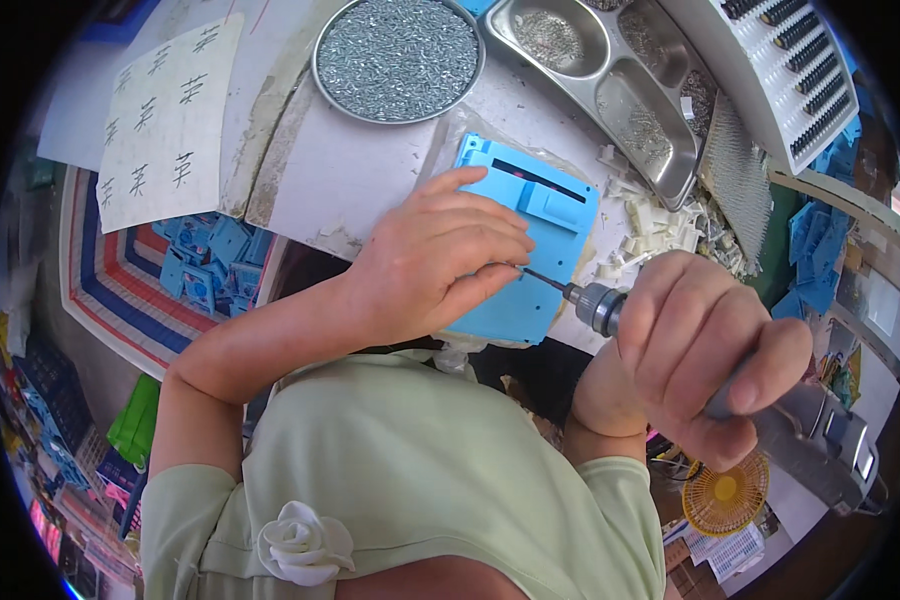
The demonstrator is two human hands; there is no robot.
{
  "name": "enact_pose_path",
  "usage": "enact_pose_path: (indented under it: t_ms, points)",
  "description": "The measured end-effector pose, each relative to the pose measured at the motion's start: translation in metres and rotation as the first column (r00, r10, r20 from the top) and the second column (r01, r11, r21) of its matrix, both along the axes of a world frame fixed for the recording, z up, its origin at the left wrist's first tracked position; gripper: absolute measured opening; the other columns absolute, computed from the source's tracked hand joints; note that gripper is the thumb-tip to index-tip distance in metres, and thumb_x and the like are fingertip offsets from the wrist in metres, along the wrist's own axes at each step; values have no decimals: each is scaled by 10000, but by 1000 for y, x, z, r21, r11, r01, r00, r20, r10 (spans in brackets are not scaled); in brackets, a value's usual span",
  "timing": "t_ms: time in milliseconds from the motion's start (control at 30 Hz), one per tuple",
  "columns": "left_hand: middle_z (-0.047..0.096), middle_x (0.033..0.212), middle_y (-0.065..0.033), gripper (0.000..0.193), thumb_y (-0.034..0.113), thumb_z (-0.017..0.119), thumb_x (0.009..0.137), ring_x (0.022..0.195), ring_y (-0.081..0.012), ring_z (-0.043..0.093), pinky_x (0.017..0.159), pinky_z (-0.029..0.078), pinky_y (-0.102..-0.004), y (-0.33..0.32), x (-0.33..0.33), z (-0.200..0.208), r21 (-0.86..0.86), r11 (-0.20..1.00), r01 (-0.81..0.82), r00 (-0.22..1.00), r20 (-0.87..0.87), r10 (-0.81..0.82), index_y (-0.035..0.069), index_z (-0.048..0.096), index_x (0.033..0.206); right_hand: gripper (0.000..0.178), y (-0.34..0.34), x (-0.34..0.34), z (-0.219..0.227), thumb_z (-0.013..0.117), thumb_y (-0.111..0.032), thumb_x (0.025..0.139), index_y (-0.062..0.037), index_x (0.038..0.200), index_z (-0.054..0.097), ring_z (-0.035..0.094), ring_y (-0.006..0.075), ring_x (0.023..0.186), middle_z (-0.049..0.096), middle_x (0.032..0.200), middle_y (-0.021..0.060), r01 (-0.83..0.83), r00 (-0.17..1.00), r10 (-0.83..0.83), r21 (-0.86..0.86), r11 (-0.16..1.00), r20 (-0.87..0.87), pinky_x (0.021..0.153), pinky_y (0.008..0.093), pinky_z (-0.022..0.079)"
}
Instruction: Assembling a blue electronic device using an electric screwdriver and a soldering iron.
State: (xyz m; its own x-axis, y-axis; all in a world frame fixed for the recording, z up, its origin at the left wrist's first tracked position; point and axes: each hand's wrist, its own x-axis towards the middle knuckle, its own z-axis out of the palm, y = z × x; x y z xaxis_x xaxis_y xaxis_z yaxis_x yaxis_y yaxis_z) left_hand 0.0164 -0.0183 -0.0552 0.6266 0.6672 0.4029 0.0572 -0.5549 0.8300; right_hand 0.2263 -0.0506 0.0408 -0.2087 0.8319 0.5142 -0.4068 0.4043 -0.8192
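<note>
A light blue plastic casing [510, 315] with a long dark slot and a raised block lies on the work table in front of me. My left hand [440, 250] rests over its left part, with thumb and forefinger drawn together. Whatever they pinch is too small to make out. In my right hand [695, 350] is a grey electric screwdriver [600, 308], its handle running off to the lower right. The thin bit points left, and its tip meets the casing close beside my left thumb and fingertips.
A round metal tray [398, 118] heaped with screws stands beyond the casing. Right of it sit a compartmented steel tray [658, 178] of small parts and loose white plastic pieces [650, 230]. A striped bag [152, 300] at left holds blue casings. A yellow fan [727, 492] is lower right.
</note>
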Motion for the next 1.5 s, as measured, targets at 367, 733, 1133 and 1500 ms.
enact_pose_path:
  t_ms: [367, 733, 1133, 1500]
  points:
    - [771, 966, -28, 194, 37, 799, 816, 998, -230, 738, 1127, 402, -522, 10, -14, -2, -6, 999, -54, 997, 48, 54, 100, 725, 983, 276, 17, -17, -4, 718, -345, 987, -154, 1084, 544, 556, 54, 543, 613, 697, -64, -25, 1000, 25, 24, 999, -3, 548, 218, 455]
    - [689, 1024, -5, 120, 186, 808, 822, 1089, -226, 609, 1058, 349, -492, 110, -49, -12, 527, 748, -404, 735, -300, 608, 150, 757, 924, 151, 75, -38, -35, 593, -163, 1008, -54, 1080, 517, 456, 137, 527, 507, 644, 20, 146, 989, -146, -5, 989, -26, 531, 336, 388]
    - [678, 880, -10, 100, 231, 779, 842, 970, -236, 629, 946, 399, -498, 120, -49, -26, 478, 795, -373, 756, -340, 559, 134, 757, 833, 149, 75, -54, -51, 574, -133, 1000, -69, 939, 454, 413, 134, 508, 469, 615, 16, 284, 946, -271, -55, 957, 179, 528, 333, 396]
    - [637, 851, 15, 182, 290, 752, 897, 956, -224, 600, 975, 352, -476, 119, -44, -29, 428, 844, -325, 787, -372, 492, 130, 678, 849, 208, 48, -53, -39, 704, -60, 944, -50, 939, 496, 500, 133, 596, 583, 723, 54, 189, 982, -189, -150, 970, 12, 611, 326, 482]
